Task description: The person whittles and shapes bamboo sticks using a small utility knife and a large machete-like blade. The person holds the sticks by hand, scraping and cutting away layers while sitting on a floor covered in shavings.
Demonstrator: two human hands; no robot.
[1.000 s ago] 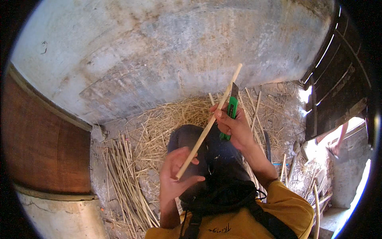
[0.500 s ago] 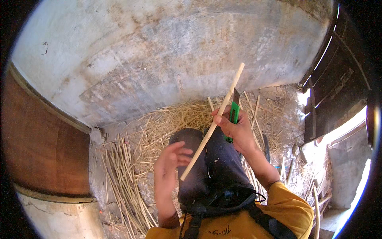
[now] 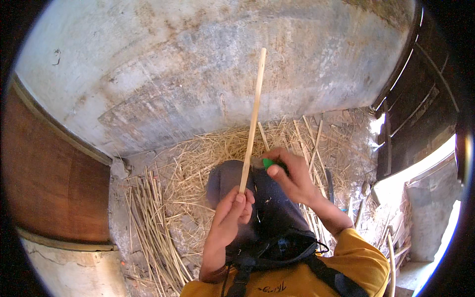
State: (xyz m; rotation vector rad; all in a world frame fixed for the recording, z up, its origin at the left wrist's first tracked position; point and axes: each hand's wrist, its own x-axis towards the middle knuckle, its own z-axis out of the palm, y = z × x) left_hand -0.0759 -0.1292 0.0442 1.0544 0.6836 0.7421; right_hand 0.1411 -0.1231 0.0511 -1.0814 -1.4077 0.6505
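Note:
A pale, peeled wooden stick (image 3: 255,114) stands nearly upright in front of me, leaning slightly to the right at its far end. My left hand (image 3: 231,213) is closed round its lower end, above my dark-trousered knees. In my right hand (image 3: 293,177) is a green utility knife (image 3: 267,163), mostly covered by the fingers. Its blade points left, close to the lower part of the stick; whether the edge touches the wood I cannot tell.
Pale shavings (image 3: 232,144) cover the ground ahead. A bundle of thin strips (image 3: 156,227) lies at my left, and more strips (image 3: 316,143) lean to the right beside a dark blade (image 3: 330,184). A stained wall (image 3: 208,74) rises in front; a brown wooden panel (image 3: 59,173) is at left.
The left hand, open before, has taken the stick's lower end. My right hand has let the stick go and turned the knife leftward toward it. The stick now stands more upright.

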